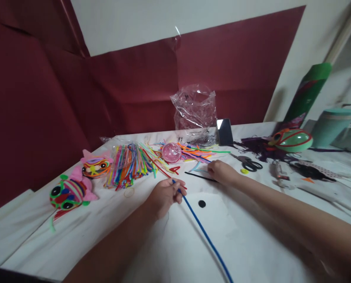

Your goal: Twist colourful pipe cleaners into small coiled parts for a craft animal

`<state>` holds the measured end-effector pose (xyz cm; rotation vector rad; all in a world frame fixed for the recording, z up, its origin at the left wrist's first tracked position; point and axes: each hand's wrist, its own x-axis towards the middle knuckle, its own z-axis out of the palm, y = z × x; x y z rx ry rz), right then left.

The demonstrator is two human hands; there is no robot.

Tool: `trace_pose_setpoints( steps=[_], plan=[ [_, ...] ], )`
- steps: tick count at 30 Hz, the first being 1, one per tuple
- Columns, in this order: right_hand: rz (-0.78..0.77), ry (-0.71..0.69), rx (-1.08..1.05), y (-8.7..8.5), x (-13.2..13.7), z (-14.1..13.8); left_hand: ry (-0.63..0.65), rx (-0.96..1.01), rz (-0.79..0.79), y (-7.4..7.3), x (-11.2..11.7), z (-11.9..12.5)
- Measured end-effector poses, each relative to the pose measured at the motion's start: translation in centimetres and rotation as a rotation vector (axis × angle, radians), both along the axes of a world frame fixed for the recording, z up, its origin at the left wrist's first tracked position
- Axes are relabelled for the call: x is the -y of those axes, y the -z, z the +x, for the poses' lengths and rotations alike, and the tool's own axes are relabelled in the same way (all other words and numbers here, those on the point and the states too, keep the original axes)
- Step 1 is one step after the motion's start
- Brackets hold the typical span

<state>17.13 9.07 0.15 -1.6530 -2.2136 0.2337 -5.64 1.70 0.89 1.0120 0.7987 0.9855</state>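
Note:
My left hand (pixel 169 195) is closed on a long blue pipe cleaner (pixel 203 231), which slants down toward me past the bottom edge. A red pipe cleaner (pixel 160 167) also passes by its fingers; whether they grip it I cannot tell. At the front of a loose pile of coloured pipe cleaners (pixel 190 151), my right hand (pixel 221 173) has its fingers pinched together where the end of another blue pipe cleaner (pixel 204 158) meets them. Under that hand lies a black pipe cleaner (pixel 200 177). A bent red piece (pixel 174 169) rests between the hands, and a black disc (pixel 202 204) lies nearer me.
Left are a bundle of pipe cleaners (pixel 131 165) and two fish-like crafts, one striped (pixel 71 190), one pink (pixel 95 165). Behind stand a pink clear dome (pixel 171 152), plastic bag (pixel 194 112) and phone (pixel 224 132). Right are scissors (pixel 248 162), a green balloon (pixel 295 140) and a glue gun (pixel 308 192).

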Motion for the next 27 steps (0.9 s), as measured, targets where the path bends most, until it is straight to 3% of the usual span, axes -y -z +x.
trace_pose_setpoints(
  steps=[4,8,11,14,20,27],
  plan=[
    [-0.096,-0.083,-0.145,-1.5,3.4,-0.5,-0.010,-0.010,-0.005,0.6,0.0,0.2],
    [-0.411,-0.262,-0.565,-2.4,7.6,-2.3,-0.020,0.048,0.007,1.0,0.4,0.7],
    [-0.544,-0.318,-0.700,-2.3,9.4,-3.6,-0.059,0.069,0.062,0.7,0.9,1.0],
    [-0.574,-0.312,-0.760,-1.6,9.9,-4.1,-0.101,0.045,0.106,0.2,1.4,1.2],
    [-0.628,-0.383,-0.863,-1.2,10.4,-3.9,-0.050,0.049,0.048,-0.1,1.8,1.4],
    [-0.742,-0.315,-1.004,-1.1,10.2,-3.4,-0.063,0.058,0.080,0.0,1.5,1.3]
  ],
)
